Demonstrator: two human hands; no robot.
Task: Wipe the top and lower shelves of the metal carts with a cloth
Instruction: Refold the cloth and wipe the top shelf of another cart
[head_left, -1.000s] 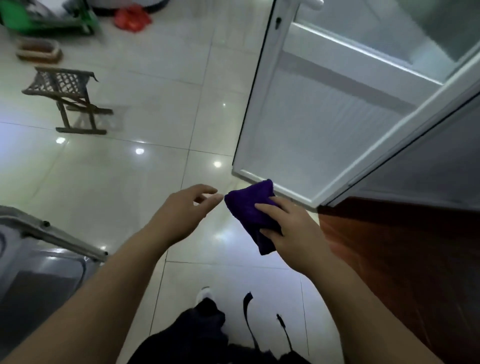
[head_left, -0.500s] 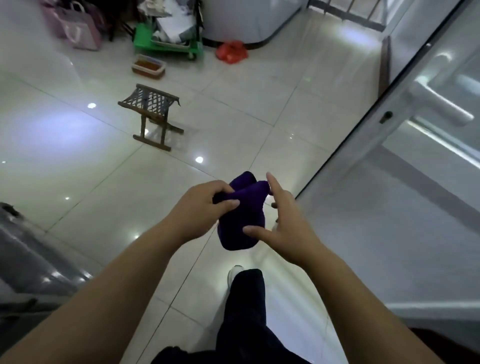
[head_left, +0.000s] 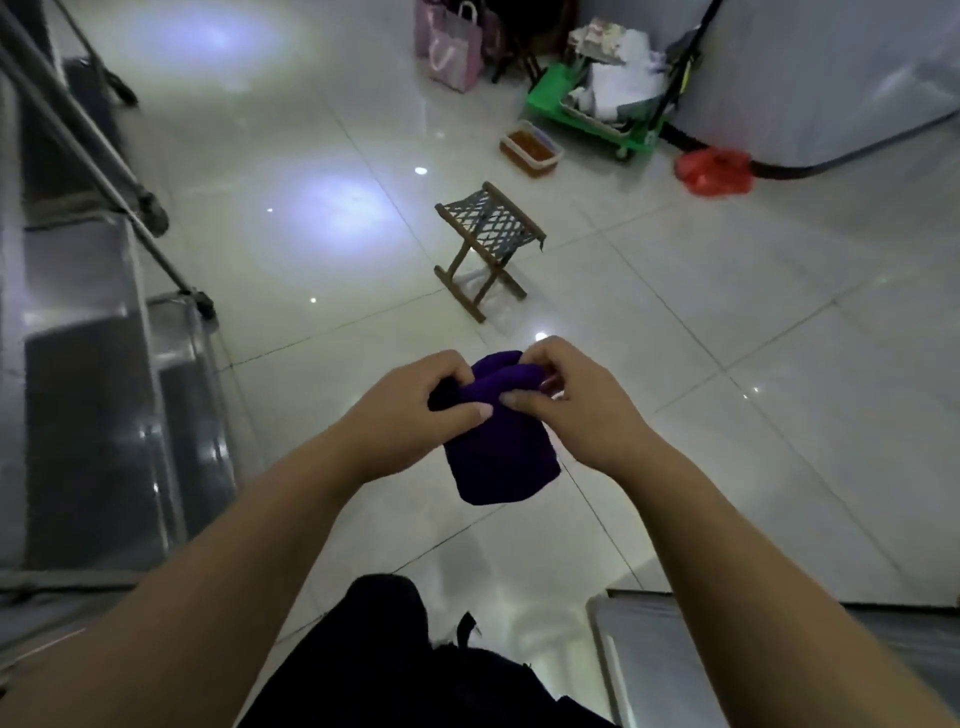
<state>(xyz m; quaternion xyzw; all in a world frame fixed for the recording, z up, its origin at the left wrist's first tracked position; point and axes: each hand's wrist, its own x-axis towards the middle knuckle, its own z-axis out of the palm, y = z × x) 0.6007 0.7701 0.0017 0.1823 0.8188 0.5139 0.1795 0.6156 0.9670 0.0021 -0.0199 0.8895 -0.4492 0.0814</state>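
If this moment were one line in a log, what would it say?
stage: readying cloth | left hand: gripping purple cloth | right hand: pinching cloth's top fold | metal cart: at left, untouched | wiping: not begun

tiled floor (head_left: 727, 322); folding stool (head_left: 488, 244), red bag (head_left: 714, 171)

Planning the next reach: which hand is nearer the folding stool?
Right. The right hand sits almost straight below the stool; the left hand lies farther down-left.
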